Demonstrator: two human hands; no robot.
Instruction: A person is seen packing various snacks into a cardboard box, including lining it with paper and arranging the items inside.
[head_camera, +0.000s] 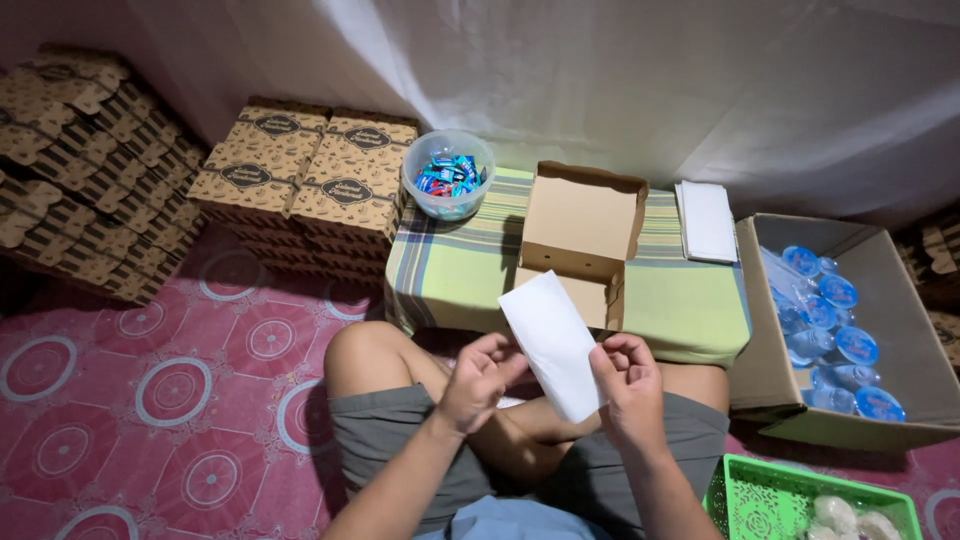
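The white paper sheet (552, 340) stood above my lap, its long axis slanting from upper left down to lower right. My right hand (630, 385) pinched its lower right edge, fingers closed on it; my left hand (480, 378) touched the left edge, fingers curled there. Just beyond lay the open cardboard box (580, 240) on the striped low table (460, 270).

An open brown cardboard box (580, 240) stands on the striped cloth-covered worktop (690, 300), its lid up. At left, stacks of closed brown patterned boxes (310, 180) each bear a dark oval label (347, 190). More folded boxes (80, 170) pile at far left. A large brown carton (900, 300) at right holds sealed water cups (835, 310) with blue lids.
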